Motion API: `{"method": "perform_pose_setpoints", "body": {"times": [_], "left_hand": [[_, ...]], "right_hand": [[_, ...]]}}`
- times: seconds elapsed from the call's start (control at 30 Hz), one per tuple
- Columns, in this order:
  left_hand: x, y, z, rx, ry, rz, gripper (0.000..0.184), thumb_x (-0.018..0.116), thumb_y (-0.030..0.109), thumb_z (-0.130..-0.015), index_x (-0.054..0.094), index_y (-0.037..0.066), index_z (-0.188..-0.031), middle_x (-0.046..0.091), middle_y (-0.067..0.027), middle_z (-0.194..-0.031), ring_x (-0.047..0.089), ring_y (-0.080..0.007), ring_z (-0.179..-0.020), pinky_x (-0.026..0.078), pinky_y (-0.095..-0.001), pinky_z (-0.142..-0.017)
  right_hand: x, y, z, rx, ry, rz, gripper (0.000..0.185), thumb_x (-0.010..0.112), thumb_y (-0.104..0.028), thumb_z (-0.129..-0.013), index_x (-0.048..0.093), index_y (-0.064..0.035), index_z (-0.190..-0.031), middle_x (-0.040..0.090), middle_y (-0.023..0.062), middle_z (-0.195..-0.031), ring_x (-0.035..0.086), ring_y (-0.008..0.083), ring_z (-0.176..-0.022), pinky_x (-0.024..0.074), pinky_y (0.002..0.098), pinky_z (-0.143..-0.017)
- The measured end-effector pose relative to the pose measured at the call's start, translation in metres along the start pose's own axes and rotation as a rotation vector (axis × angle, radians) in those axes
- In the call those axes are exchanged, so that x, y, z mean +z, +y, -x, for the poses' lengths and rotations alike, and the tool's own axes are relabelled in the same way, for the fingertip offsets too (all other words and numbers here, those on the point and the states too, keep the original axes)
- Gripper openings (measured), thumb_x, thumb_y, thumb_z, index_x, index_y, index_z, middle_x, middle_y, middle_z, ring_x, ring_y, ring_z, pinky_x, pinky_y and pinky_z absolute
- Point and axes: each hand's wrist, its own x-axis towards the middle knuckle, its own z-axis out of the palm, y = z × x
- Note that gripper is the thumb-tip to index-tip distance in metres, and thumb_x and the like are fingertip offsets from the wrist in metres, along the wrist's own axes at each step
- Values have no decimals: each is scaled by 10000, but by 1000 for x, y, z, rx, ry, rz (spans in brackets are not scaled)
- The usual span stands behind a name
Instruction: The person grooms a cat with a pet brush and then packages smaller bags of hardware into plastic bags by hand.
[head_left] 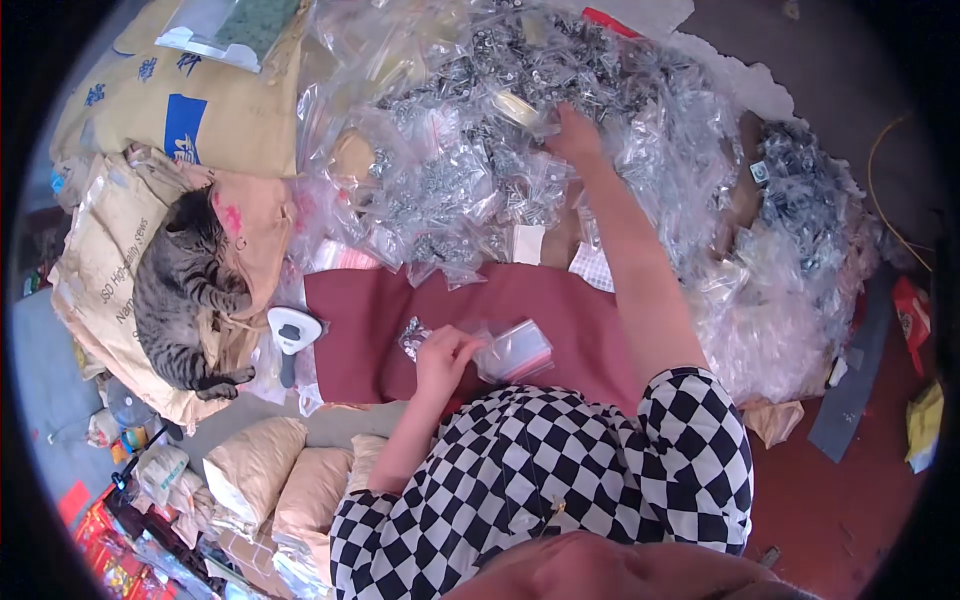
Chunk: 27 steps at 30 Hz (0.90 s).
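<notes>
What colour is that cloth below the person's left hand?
The cloth is maroon, best seen in the head view.

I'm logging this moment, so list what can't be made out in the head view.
All in the head view:
- Whether the right hand grips anything: its own fingers hide it.
- Small shiny pieces beside the left hand: too small to identify.
- Lower print on the paper sack: partly covered by the cat.
- Clear container: cut off by the top edge.
</notes>
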Motion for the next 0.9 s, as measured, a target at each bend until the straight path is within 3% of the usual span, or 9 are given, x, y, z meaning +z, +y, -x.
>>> {"method": "perform_pose_setpoints", "body": {"times": [0.1, 0.17, 0.2, 0.27, 0.33, 0.37, 0.53, 0.73, 0.9], "left_hand": [[5, -1, 1, -74, 6, 77, 233, 800, 144, -752, 611, 26, -824, 580, -93, -751, 592, -256, -647, 465, -355, -565], [9, 3, -7, -78, 63, 153, 263, 811, 150, -738, 603, 27, -842, 564, -86, -759, 581, -255, -637, 468, -346, -558], [8, 9, -12, -111, 76, 175, 255, 802, 157, -745, 604, 37, -851, 547, -78, -776, 580, -253, -687, 492, -358, -643], [-1, 27, -22, -133, 75, 208, 248, 794, 165, -752, 605, 47, -860, 530, -70, -794, 580, -251, -736, 515, -370, -728], [-14, 39, -32, 391, 329, -411, 176, 752, 164, -787, 620, 67, -852, 537, -65, -845, 577, -251, -887, 443, -464, -975], [-6, 22, -27, 351, 287, -355, 98, 700, 128, -812, 657, 91, -892, 564, -70, -908, 555, -257, -1008, 313, -545, -1088], [-13, 16, -31, 384, 236, -385, 231, 662, 129, -832, 703, 114, -1058, 648, -89, -971, 605, -294, -1047, 359, -495, -1076], [8, 20, -20, -113, -184, -319, 396, 657, 89, -806, 684, 167, -1194, 663, -116, -977, 639, -339, -918, 508, -391, -880], [15, 30, 3, 323, -157, -94, 257, 652, 83, -832, 750, 185, -1046, 595, -129, -1159, 561, -332, -1079, 479, -417, -910]], "right_hand": [[-9, 17, 21, -168, 73, -6, 569, 792, -248, -707, 578, -37, -1190, 673, 189, -1099, 675, 320, -994, 546, 418, -839], [-7, 45, 27, -77, 21, -658, 409, 773, -211, -769, 619, -58, -1116, 683, 93, -1014, 673, 219, -865, 545, 360, -730], [-14, 52, 37, -78, 35, -657, 409, 773, -211, -769, 619, -58, -1116, 683, 93, -1014, 673, 219, -865, 545, 360, -730], [-28, 66, 83, 239, -252, -1540, 293, 749, -203, -842, 642, -109, -1098, 660, -3, -961, 611, 115, -816, 493, 303, -667], [-28, 70, 125, 248, -239, -1646, 266, 739, -224, -862, 646, -129, -1093, 657, -23, -954, 596, 95, -819, 476, 296, -660], [-25, 71, 144, 254, -248, -1753, 240, 729, -246, -883, 650, -149, -1088, 653, -43, -946, 581, 76, -823, 460, 290, -653], [-8, 72, 218, 342, -352, -1704, 266, 711, -309, -898, 646, -151, -1102, 666, -56, -982, 595, 57, -854, 447, 253, -640], [4, 34, 275, 162, -373, -1528, 300, 726, -228, -886, 642, -76, -1132, 685, 1, -1018, 626, 83, -888, 467, 243, -653], [-14, -5, 319, -138, -394, -1384, 237, 725, -128, -851, 716, -44, -1072, 661, -5, -1005, 612, 130, -906, 486, 307, -781]]}}
